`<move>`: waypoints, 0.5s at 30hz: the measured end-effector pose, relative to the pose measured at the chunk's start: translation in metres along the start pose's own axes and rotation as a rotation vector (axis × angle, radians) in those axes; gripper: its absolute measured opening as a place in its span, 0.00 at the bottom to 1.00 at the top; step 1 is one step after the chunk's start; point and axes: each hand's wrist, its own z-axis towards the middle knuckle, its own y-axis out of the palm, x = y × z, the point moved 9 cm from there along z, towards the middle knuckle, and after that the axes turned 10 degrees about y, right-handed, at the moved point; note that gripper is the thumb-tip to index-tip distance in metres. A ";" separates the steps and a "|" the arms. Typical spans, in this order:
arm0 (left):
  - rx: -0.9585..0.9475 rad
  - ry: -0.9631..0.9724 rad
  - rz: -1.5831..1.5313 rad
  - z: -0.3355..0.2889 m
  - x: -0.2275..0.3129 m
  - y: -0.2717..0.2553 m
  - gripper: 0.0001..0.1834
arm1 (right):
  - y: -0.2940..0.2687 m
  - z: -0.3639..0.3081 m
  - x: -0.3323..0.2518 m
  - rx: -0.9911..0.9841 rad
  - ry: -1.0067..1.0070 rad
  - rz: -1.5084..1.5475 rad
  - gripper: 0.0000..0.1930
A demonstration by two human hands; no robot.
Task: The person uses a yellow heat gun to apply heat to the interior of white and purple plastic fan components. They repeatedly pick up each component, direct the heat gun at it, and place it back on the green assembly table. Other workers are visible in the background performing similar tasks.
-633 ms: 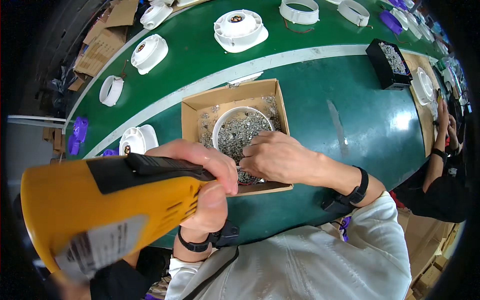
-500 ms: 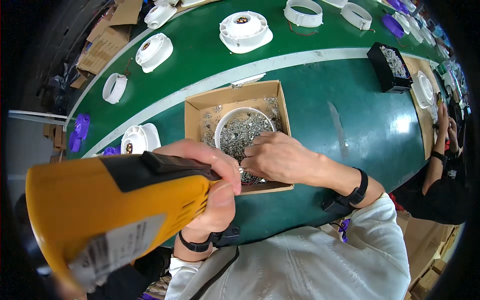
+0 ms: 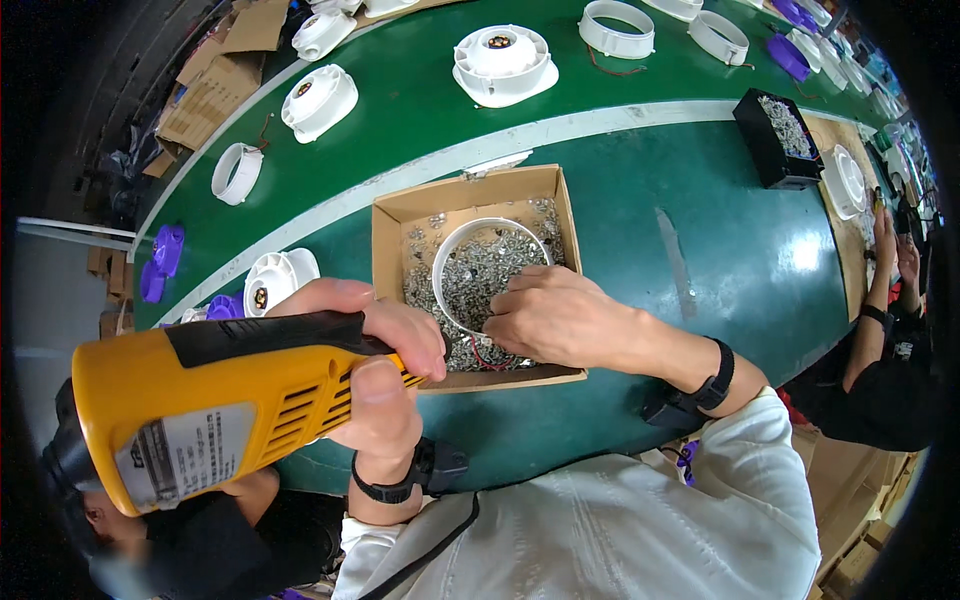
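Cardboard box [image 3: 470, 199] stands close to the pale strip [image 3: 600, 118] along the far edge of the bench [image 3: 625, 205], filled with small metal bits [image 3: 490, 265] and a white ring [image 3: 438, 272]. The right hand [image 3: 555, 315] bends over the ring's near right edge; I cannot tell whether its curled fingers pinch anything. The left hand [image 3: 383, 392], over the box's near left corner, clenches a yellow power tool [image 3: 235, 385].
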 end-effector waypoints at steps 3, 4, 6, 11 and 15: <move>0.164 0.072 -0.156 -0.008 -0.002 -0.007 0.30 | 0.006 -0.004 0.008 -0.012 0.037 -0.012 0.08; 0.133 0.137 -0.168 -0.007 0.008 -0.008 0.32 | 0.007 -0.004 0.009 -0.013 0.044 -0.012 0.08; 0.098 0.248 -0.170 -0.005 0.020 -0.012 0.29 | 0.007 -0.005 0.010 -0.052 0.067 -0.016 0.07; 0.120 0.235 -0.127 -0.005 0.030 -0.032 0.28 | -0.006 0.000 0.006 -0.019 0.106 0.027 0.19; 0.170 0.186 -0.125 -0.014 0.032 -0.047 0.27 | -0.013 0.001 -0.005 0.005 0.119 0.050 0.22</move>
